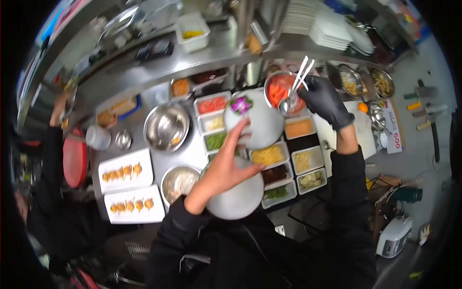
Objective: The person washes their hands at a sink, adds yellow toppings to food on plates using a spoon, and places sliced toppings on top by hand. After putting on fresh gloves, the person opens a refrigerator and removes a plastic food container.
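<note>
My right hand (327, 101), in a black glove, is closed on metal spoons (299, 77) at the bowl of red pieces (277, 91). Two long handles show; one spoon's scoop rests low in that bowl. My bare left hand (226, 166) is open, fingers spread, above two round pale plates. The far plate (262, 126) bears a purple flower (240, 104). The near plate (236, 198) lies partly hidden under my left hand and wrist. Whether that hand touches either plate, I cannot tell.
Trays of chopped ingredients (308, 159) flank the plates. At left are a steel bowl (166, 126), a bowl of white stuff (180, 184) and two white plates of skewered balls (108, 164). Another person's arm (50, 144) reaches in at far left. A shelf (192, 60) runs along the back.
</note>
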The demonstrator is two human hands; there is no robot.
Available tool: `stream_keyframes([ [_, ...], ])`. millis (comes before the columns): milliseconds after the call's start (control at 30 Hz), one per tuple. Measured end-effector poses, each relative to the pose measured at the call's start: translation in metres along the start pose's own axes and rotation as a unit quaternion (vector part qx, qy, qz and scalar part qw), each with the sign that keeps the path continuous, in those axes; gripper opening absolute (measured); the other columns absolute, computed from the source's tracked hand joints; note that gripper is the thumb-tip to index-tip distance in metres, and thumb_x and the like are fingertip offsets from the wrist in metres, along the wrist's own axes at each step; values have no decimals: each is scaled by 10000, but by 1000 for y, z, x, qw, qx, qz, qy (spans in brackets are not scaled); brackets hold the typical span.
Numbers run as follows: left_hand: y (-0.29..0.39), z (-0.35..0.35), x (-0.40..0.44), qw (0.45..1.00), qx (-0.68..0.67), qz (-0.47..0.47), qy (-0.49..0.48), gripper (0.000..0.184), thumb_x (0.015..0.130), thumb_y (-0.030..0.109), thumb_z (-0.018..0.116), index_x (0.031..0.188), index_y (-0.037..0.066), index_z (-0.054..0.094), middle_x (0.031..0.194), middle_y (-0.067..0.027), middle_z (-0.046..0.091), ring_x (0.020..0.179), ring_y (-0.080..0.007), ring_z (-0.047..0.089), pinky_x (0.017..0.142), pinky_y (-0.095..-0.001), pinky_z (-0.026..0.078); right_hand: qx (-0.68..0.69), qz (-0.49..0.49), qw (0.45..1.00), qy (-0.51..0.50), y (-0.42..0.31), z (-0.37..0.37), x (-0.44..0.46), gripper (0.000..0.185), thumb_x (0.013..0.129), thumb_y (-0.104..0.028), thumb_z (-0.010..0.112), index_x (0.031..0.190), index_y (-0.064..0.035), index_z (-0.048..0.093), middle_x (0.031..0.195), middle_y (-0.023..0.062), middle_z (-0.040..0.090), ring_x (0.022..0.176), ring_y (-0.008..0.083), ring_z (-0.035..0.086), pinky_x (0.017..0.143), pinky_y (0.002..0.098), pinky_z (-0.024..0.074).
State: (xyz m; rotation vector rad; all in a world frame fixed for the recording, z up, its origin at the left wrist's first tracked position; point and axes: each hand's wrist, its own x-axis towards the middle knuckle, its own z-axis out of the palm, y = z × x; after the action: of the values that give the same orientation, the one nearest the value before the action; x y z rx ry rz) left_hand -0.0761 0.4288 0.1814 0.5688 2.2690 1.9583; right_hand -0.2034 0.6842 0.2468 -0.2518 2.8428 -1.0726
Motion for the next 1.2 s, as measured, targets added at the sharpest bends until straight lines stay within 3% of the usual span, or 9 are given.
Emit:
stream_keyframes([
  [133,-1,-10,-29,990,-98,60,83,1164,622,139,866,1484,77,87,1437,-143,340,1294,-261,397,1044,-380,373,201,-105,969,-95,-39,89,-50,162,840,-107,609,946,15,618,614,19,566,506,79,512,474,244,416],
  [233,-8,-33,-89,977,-142,36,155,1216,574,123,883,1479,69,73,1426,-152,337,1304,-271,384,1080,-382,315,273,14,924,-267,-98,132,-74,161,846,-88,614,971,14,606,689,18,598,555,71,513,503,226,412],
  [400,-18,-97,-196,961,-24,21,273,1163,585,89,871,1448,38,93,1391,-152,361,1308,-246,374,1083,-375,320,134,-75,911,-382,-195,208,-88,157,861,-103,632,972,7,609,729,18,596,577,62,514,517,220,414],
  [500,-22,-130,-254,931,-55,-3,362,1124,587,85,865,1434,43,129,1381,-145,371,1301,-241,380,1083,-374,315,24,-342,918,-200,-239,255,-101,194,816,-138,678,943,-7,612,731,56,610,569,133,577,511,266,448],
  [533,-25,-142,-271,918,-78,-4,389,1104,587,83,862,1427,45,146,1376,-142,376,1297,-239,383,1083,-374,313,28,-354,910,-214,-260,277,-105,194,816,-138,678,943,-7,612,731,56,610,569,133,577,511,266,448],
  [633,-34,-179,-320,898,-96,0,430,1093,582,81,860,1422,47,162,1365,-137,384,1288,-236,390,1080,-374,316,20,-580,782,-230,-335,352,-126,174,754,-150,679,858,-36,601,702,114,607,601,250,621,518,333,480],
  [967,-141,-401,-501,878,3,-65,474,1033,574,96,863,1385,41,225,1334,-138,405,1252,-238,424,1046,-359,360,-39,-554,784,-276,-480,662,-153,61,677,-121,617,714,-80,643,707,137,639,697,300,648,574,399,509],
  [1100,-183,-457,-539,880,49,-123,456,1017,565,116,872,1369,46,252,1317,-148,419,1238,-235,437,1017,-348,392,-41,-486,807,-334,-505,745,-135,147,703,-150,636,792,-44,686,777,183,662,739,320,659,642,395,529],
  [1200,-218,-479,-549,880,7,-158,448,1013,550,167,886,1358,55,285,1306,-135,443,1240,-254,431,1059,-400,313,-6,-443,814,-377,-507,781,-109,228,717,-185,666,868,-19,700,814,193,673,737,315,663,666,385,534],
])
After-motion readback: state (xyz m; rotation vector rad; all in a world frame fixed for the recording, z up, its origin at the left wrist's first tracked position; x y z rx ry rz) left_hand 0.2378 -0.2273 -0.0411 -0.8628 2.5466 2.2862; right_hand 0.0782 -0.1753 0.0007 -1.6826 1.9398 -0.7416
